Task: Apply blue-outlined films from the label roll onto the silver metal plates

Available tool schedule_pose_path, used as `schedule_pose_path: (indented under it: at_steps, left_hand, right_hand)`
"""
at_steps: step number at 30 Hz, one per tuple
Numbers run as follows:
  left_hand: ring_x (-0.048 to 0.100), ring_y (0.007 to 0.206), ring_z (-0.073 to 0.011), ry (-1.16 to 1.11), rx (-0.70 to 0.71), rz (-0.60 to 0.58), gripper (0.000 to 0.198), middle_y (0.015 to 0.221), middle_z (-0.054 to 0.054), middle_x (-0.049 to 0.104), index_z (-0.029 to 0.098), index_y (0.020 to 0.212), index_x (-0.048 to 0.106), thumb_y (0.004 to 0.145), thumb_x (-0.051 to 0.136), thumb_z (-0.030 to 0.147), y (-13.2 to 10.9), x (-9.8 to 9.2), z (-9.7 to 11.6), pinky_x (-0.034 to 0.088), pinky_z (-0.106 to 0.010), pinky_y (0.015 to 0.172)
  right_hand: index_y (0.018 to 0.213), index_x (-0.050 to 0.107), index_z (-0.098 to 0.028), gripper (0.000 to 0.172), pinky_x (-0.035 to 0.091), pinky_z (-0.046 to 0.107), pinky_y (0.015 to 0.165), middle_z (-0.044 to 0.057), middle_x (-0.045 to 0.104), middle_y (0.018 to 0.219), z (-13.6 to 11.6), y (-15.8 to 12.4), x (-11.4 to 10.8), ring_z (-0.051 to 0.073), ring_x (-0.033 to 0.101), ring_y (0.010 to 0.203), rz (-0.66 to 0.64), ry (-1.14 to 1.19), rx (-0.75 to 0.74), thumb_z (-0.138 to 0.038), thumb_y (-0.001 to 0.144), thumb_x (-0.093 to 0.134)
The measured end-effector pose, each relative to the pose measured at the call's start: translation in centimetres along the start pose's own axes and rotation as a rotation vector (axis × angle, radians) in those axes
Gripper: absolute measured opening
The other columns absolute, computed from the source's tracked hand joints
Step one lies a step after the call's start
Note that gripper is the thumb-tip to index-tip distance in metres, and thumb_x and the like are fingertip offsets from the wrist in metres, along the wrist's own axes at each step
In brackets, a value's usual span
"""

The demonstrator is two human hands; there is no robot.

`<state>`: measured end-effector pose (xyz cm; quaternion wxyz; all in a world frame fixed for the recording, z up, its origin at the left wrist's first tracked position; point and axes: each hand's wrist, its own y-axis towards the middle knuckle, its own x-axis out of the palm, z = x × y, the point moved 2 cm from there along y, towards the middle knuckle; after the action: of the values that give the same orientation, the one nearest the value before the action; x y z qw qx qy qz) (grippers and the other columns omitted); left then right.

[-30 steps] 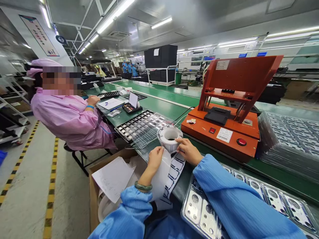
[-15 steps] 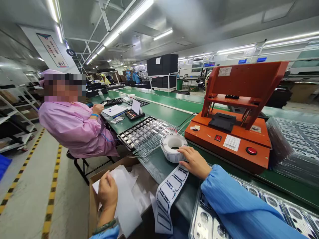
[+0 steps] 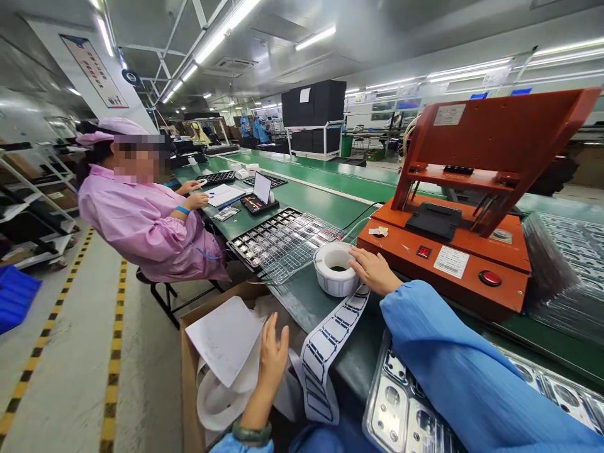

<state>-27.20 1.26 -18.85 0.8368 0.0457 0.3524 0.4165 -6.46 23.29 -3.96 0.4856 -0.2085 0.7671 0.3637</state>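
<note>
A white roll of label tape (image 3: 336, 280) lies on its side on the green bench, its hollow core facing up. My right hand (image 3: 376, 272) rests against the roll's right rim with fingers stretched out. From the roll a strip of dark-outlined frame stickers (image 3: 325, 343) hangs down over the bench edge. My left hand (image 3: 272, 353) is open and holds nothing, raised between that strip and a cardboard box (image 3: 189, 371). Inside the box, a white sheet of paper (image 3: 226, 340) lies over crumpled white liner and a white ring-shaped core (image 3: 212, 402).
An orange press machine (image 3: 438, 251) stands behind my right hand. Clear trays of metallic parts (image 3: 391, 402) lie under my right sleeve. Beyond the roll is a black grid tray (image 3: 264, 239). A co-worker in pink (image 3: 151, 220) sits at the left.
My left hand has let go of the white paper, opened, and moved right toward the sticker strip. The paper now lies in the box. My right hand stays at the roll, its fingers straighter.
</note>
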Motion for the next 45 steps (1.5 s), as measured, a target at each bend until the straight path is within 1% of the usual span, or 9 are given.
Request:
schedule_pose_path:
  at_steps: [8,12,16,23,27,31,36,42,45]
  left_hand:
    - [0.048,0.123,-0.0207,-0.176,-0.141,-0.011,0.047,0.134,-0.017,0.047,0.015,0.134,0.034,0.095,0.023,0.039,-6.3,2.1,2.4,0.041,-0.035,0.101]
    - [0.043,0.127,-0.0213,-0.107,-0.245,0.106,0.051,0.140,-0.020,0.036,0.013,0.139,0.023,0.095,0.017,0.039,-6.9,1.6,-0.2,0.037,-0.036,0.104]
    - [0.043,0.127,-0.0229,0.048,-0.320,0.115,0.052,0.136,-0.020,0.042,0.012,0.139,0.023,0.094,0.024,0.039,-7.3,0.3,-4.0,0.036,-0.040,0.104]
    - [0.037,0.128,-0.0351,0.361,-0.318,-0.099,0.065,0.130,-0.024,0.051,0.006,0.133,0.040,0.082,0.050,0.045,-10.1,-2.4,-8.2,0.021,-0.056,0.107]
    - [0.031,0.133,-0.0352,0.473,-0.291,-0.209,0.070,0.134,-0.020,0.049,0.008,0.134,0.041,0.079,0.052,0.051,-12.0,-2.9,-10.2,0.013,-0.055,0.109]
    - [0.029,0.133,-0.0347,0.543,-0.244,-0.248,0.063,0.133,-0.017,0.051,0.012,0.132,0.046,0.080,0.053,0.047,-12.7,-2.5,-11.0,0.015,-0.053,0.109]
    - [0.042,0.124,-0.0354,0.625,-0.204,-0.183,0.044,0.127,-0.017,0.056,0.015,0.125,0.055,0.085,0.051,0.031,-12.4,-2.3,-11.0,0.025,-0.053,0.103]
    - [0.055,0.105,-0.0311,0.687,-0.199,-0.190,0.029,0.123,-0.011,0.060,0.025,0.113,0.064,0.086,0.053,0.026,-12.4,-1.9,-12.2,0.038,-0.046,0.087]
    - [0.055,0.096,-0.0283,0.720,-0.206,-0.242,0.027,0.115,-0.010,0.063,0.024,0.111,0.064,0.087,0.052,0.027,-12.4,-1.8,-12.3,0.038,-0.042,0.080]
  right_hand:
    - [0.133,0.043,-0.023,0.056,0.014,0.066,0.104,0.010,0.039,0.143,-1.2,-1.9,-1.6,0.033,0.020,0.136,-0.094,0.001,-0.121,-0.048,0.085,0.059]
    - [0.132,0.045,-0.020,0.061,0.012,0.067,0.102,0.014,0.039,0.142,-1.8,-2.8,-1.7,0.036,0.018,0.135,-0.106,-0.034,-0.233,-0.050,0.082,0.061]
    - [0.132,0.044,-0.019,0.058,0.011,0.066,0.103,0.014,0.039,0.141,-2.6,-3.2,-2.1,0.036,0.018,0.135,-0.087,-0.031,-0.286,-0.054,0.086,0.052]
    - [0.134,0.042,-0.023,0.059,0.006,0.063,0.106,0.010,0.041,0.140,-5.9,-4.3,-3.0,0.036,0.015,0.136,-0.152,-0.056,-0.475,-0.062,0.089,0.040]
    - [0.134,0.043,-0.024,0.058,0.006,0.062,0.108,0.008,0.039,0.141,-8.3,-4.1,-2.6,0.036,0.016,0.136,-0.226,-0.042,-0.550,-0.061,0.090,0.040]
    - [0.132,0.047,-0.022,0.056,0.008,0.059,0.109,0.009,0.037,0.143,-12.2,-2.6,0.0,0.036,0.016,0.136,-0.324,-0.031,-0.626,-0.055,0.087,0.052]
    - [0.132,0.048,-0.016,0.067,0.026,0.059,0.103,0.018,0.021,0.149,-17.2,0.5,6.9,0.034,0.029,0.132,-0.546,-0.033,-0.696,-0.037,0.074,0.074]
    - [0.089,0.071,-0.017,0.024,0.015,0.055,0.109,0.012,0.063,0.118,-17.7,4.1,13.3,0.029,0.041,0.126,-0.545,0.027,-0.809,-0.004,0.070,0.067]
    - [0.086,0.071,-0.020,0.028,0.013,0.056,0.109,0.006,0.068,0.109,-16.8,4.5,14.4,0.025,0.044,0.124,-0.544,0.072,-0.777,0.001,0.075,0.056]
